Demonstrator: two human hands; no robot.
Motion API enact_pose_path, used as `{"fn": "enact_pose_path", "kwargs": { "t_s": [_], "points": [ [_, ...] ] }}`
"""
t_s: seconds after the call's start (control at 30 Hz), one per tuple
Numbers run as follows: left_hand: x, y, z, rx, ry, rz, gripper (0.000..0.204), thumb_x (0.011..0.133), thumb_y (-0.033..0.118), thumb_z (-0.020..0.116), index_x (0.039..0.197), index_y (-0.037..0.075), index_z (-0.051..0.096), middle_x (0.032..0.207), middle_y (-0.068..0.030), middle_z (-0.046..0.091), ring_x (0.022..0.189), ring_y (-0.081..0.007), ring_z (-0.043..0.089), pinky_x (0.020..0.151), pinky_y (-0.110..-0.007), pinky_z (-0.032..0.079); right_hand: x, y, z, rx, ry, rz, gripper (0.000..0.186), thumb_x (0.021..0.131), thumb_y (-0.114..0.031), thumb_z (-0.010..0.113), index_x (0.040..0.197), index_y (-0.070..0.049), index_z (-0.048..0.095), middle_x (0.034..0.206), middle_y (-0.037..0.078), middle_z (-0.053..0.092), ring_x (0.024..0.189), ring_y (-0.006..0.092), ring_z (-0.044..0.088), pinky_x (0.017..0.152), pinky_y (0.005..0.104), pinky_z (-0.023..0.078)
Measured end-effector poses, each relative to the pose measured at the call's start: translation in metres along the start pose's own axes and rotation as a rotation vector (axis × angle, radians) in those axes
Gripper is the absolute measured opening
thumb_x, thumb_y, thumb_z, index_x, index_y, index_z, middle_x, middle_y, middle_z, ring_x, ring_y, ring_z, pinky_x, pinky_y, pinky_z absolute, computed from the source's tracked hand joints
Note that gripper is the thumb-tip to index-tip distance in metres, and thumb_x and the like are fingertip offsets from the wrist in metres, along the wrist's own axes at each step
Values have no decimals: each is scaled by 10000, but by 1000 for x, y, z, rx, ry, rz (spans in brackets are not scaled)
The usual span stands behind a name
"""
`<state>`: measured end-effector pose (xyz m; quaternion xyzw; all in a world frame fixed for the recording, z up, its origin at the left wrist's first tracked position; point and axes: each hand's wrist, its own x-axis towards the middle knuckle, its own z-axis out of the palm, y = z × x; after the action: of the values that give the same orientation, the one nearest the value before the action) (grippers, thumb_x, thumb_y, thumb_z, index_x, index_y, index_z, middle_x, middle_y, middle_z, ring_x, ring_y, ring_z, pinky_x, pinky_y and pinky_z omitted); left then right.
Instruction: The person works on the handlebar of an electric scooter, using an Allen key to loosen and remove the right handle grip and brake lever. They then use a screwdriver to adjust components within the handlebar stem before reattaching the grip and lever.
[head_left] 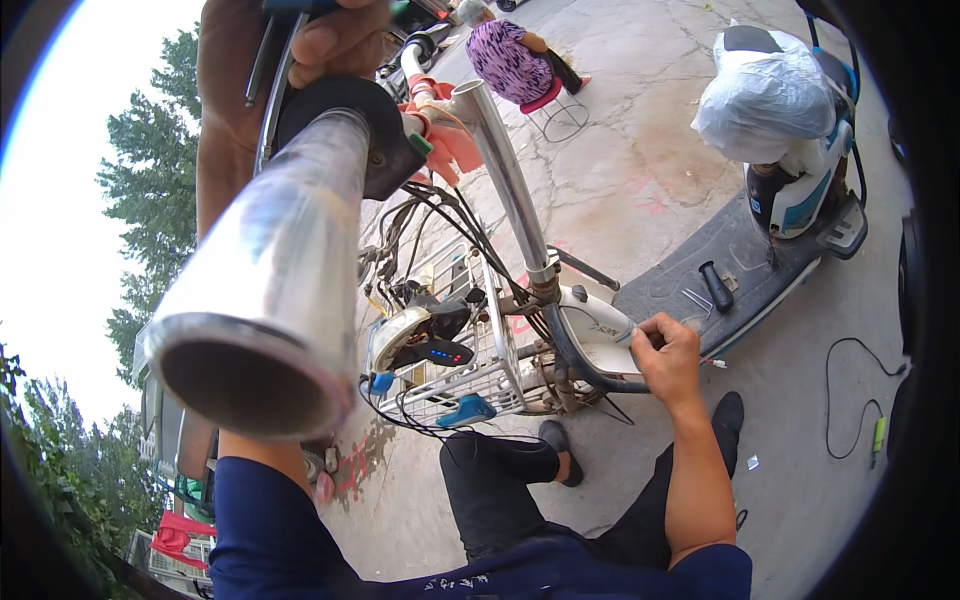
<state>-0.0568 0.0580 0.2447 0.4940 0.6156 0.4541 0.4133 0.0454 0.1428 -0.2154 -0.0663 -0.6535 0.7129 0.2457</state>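
Note:
My left hand [335, 50] is raised at the upper left. Its fingers close around a tool with a dark blue body and thin metal bars [275, 90], whose kind I cannot make out. Just below it, a black switch housing [385, 140] with a green button sits around a bare silver handlebar tube [270, 250], whose open end looms close. Low on the right, my right hand [668, 355] is pinched together beside the scooter's white front panel [595, 325] and black trim. Whatever those fingertips hold, if anything, is hidden.
Loose black cables [470, 230] hang over a white wire basket [460, 385] and a display unit [405, 340]. On the footboard [680, 260] lie a black handlebar grip [716, 287] and hex keys [697, 302]. A plastic bag [765, 100] covers the seat. Beyond, a person [510, 60] sits on a stool.

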Motion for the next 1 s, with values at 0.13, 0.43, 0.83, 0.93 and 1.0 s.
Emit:
{"fn": "enact_pose_path", "kwargs": {
  "t_s": [0.13,0.43,0.83,0.93,1.0],
  "points": [
    [-14,7,16,-15,130,-33,255,1084,238,346,991,21,443,880,-131,626,554,-130,610,528,-209,554,-8,-3,5,-19,-119,52,83,816,-47,695,784,27,679,633,97,648,541,137,610,529,302,469],
    [-5,-5,11,-150,153,5,263,1063,245,362,975,19,466,885,-175,652,563,-176,642,502,-237,567,-16,5,-2,-363,-248,-30,133,762,-150,709,795,-22,731,773,143,676,718,339,670,672,426,522],
    [2,-7,5,-260,61,66,274,1033,254,384,955,17,497,892,-233,687,574,-238,684,466,-274,584,-27,17,-3,-632,-277,22,148,759,-176,709,801,-45,764,848,189,684,814,386,675,763,462,536],
    [5,-5,10,-271,101,76,265,1026,254,396,931,27,494,879,-234,693,570,-244,689,453,-275,583,-25,12,-3,-646,-263,56,148,758,-179,707,796,-51,770,854,192,686,826,387,677,777,460,537],
    [-4,1,11,-270,127,49,277,1027,271,416,959,17,503,858,-220,690,564,-241,686,458,-276,589,-28,7,7,-623,-286,42,147,760,-179,703,792,-53,771,859,191,688,827,386,677,779,460,539]
  ]
}}
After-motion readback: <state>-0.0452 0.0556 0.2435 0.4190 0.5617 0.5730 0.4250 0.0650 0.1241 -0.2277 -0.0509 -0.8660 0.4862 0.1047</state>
